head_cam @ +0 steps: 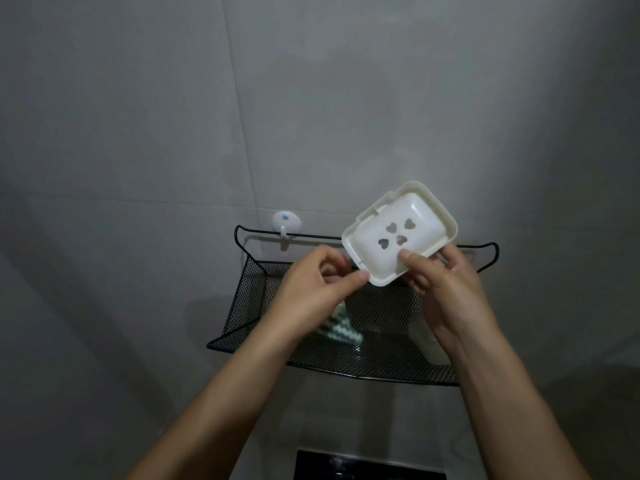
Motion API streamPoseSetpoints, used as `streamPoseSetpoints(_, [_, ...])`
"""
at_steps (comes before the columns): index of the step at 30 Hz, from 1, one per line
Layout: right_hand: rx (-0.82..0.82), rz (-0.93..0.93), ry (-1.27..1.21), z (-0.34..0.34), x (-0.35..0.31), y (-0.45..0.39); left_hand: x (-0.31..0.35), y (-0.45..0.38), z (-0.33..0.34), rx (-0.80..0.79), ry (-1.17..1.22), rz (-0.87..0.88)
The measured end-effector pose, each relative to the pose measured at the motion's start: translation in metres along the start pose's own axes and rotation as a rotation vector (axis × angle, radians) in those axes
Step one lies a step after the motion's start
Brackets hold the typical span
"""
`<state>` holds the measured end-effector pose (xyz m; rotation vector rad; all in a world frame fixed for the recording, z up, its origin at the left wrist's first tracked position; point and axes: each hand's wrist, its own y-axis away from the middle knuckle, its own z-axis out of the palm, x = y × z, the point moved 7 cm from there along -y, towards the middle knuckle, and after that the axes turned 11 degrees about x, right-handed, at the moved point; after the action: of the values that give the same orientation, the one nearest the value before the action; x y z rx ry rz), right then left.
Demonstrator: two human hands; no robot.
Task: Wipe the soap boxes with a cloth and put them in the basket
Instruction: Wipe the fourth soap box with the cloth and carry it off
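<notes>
1. I hold a white soap box (398, 233) up over the black mesh basket (263, 327) on a grey tiled wall, its hollow face with four heart-shaped drain holes turned toward me.

2. My right hand (446, 289) pinches its near right edge, thumb on the inner face just below the hearts, fingers curled behind. My left hand (311, 285) pinches the lower left corner between thumb and curled fingers. Both grips sit on one end; the far end hangs free.

3. First risk, as I judge it: the plastic looks smooth and may be damp, and a grip this close to the edge could let the box pivot and drop, either into the basket or past its front rim to the floor.

4. The cloth (343, 327), green and white in a zigzag pattern, lies in the basket beneath my left wrist. Freeing a hand to fetch it leaves the box on one pinch, which is when a slip seems likeliest.

5. Another pale object (424, 332) sits in the basket's right part behind my right wrist; I cannot tell what it is. Setting the box down blind could knock against it.

6. The basket hangs from a white wall hook (285, 223); pressing down hard while wiping over it might unseat the wire.
</notes>
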<state>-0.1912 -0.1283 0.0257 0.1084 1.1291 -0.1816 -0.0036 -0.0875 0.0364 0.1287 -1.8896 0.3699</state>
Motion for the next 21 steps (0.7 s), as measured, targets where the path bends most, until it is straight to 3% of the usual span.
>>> streamPoseSetpoints(4, [-0.033,0.117,-0.052,0.005,0.01,0.004,-0.008,-0.002,0.014,0.013,0.39,-0.199])
streamPoseSetpoints(6, [-0.062,0.129,-0.022,0.005,0.011,0.006,-0.009,-0.008,0.01,0.037,0.465,-0.215])
streamPoseSetpoints(10, [-0.079,0.092,0.082,-0.008,0.001,0.001,-0.001,-0.024,-0.007,-0.058,0.307,-0.071])
streamPoseSetpoints(14, [-0.161,-0.043,0.416,-0.016,-0.017,-0.003,0.012,-0.035,-0.018,-0.282,0.066,0.108])
streamPoseSetpoints(18, [-0.284,-0.098,0.699,-0.009,-0.013,0.002,0.013,-0.035,-0.008,-0.392,-0.007,0.121])
streamPoseSetpoints(21, [-0.233,-0.12,0.794,-0.014,-0.011,0.0,0.003,-0.037,-0.008,-0.456,-0.05,0.106])
